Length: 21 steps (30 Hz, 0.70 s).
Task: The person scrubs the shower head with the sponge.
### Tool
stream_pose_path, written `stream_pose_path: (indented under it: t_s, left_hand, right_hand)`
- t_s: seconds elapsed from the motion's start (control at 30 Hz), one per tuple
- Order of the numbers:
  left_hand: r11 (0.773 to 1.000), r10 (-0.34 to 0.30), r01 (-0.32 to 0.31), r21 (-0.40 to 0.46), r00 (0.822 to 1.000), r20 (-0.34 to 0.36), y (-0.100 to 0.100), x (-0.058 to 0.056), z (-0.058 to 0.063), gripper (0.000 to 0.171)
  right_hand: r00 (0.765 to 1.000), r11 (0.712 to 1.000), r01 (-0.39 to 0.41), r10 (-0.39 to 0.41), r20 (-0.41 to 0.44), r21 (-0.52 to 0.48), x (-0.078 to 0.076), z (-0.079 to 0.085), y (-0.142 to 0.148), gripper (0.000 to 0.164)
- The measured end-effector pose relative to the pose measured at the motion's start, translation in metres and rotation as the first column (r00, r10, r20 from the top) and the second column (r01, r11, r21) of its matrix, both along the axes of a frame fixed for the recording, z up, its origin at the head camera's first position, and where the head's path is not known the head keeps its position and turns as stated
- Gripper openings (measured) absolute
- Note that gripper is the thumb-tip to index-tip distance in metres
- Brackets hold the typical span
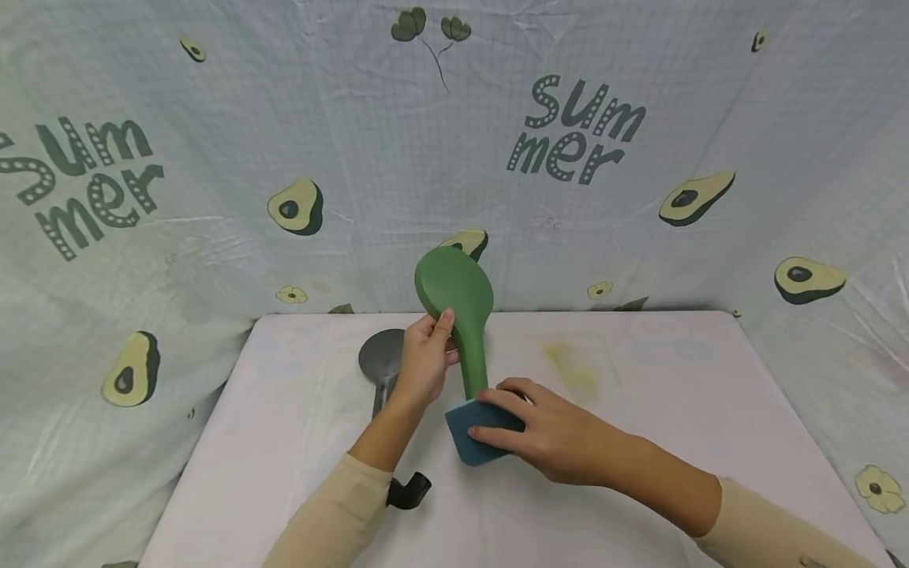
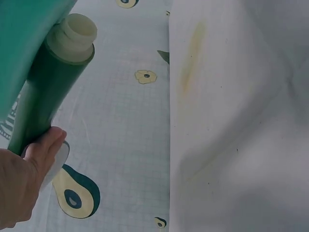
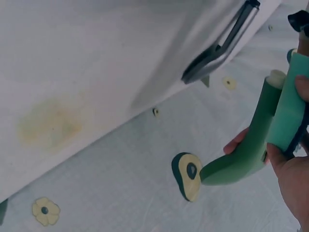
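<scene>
A green hand shower head is held tilted above the table, round head up. My left hand grips it at the neck, thumb across the front. Its pale threaded end shows in the left wrist view. With curled fingers, my right hand holds a blue-green sponge against the lower handle, hiding that end in the head view. The right wrist view shows the sponge lying along the green handle.
On the table, left of the shower head, lies a grey long-handled tool with a round head and bent black end, partly hidden by my left arm. A yellowish stain marks the cover. Behind hangs an avocado-print cloth.
</scene>
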<state>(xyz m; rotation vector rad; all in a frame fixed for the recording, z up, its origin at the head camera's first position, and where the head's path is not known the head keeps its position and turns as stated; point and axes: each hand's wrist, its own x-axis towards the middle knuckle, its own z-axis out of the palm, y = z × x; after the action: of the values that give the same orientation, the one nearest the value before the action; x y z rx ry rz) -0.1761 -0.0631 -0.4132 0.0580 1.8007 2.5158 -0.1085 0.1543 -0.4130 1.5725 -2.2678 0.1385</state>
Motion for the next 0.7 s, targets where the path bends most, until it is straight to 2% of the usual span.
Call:
stream_pose_path:
  t_s: [0.1,0.2,0.33,0.47,0.57,0.7]
  left_hand:
    - [1.000,-0.005,0.005,0.023,1.000,-0.005,0.001,0.000,-0.001,0.040]
    - [0.999,0.005,-0.005,0.039,1.000,0.003,0.002,0.001,-0.001,0.039]
    - [0.998,-0.010,0.010,0.068,1.000,0.003,0.005,0.002,-0.002,0.039]
    - [0.991,-0.051,0.055,0.118,0.998,-0.041,0.006,0.004,-0.002,0.042]
    - [0.992,-0.035,0.040,0.124,0.998,-0.046,0.007,0.004,-0.002,0.041]
    - [0.995,0.006,-0.002,0.099,0.999,-0.041,0.007,0.003,-0.002,0.040]
  right_hand:
    - [0.999,0.999,0.039,-0.038,0.026,-0.026,-0.004,0.003,0.003,0.064]
    - [0.993,0.991,0.107,-0.103,0.058,-0.074,-0.017,0.008,0.004,0.064]
    - [0.978,0.965,0.200,-0.186,0.097,-0.171,-0.036,0.018,0.003,0.063]
    - [0.963,0.938,0.256,-0.228,0.140,-0.232,-0.045,0.025,0.002,0.062]
    - [0.968,0.945,0.235,-0.206,0.145,-0.227,-0.040,0.023,0.001,0.060]
    - [0.990,0.984,0.132,-0.125,0.069,-0.117,-0.022,0.012,0.000,0.057]
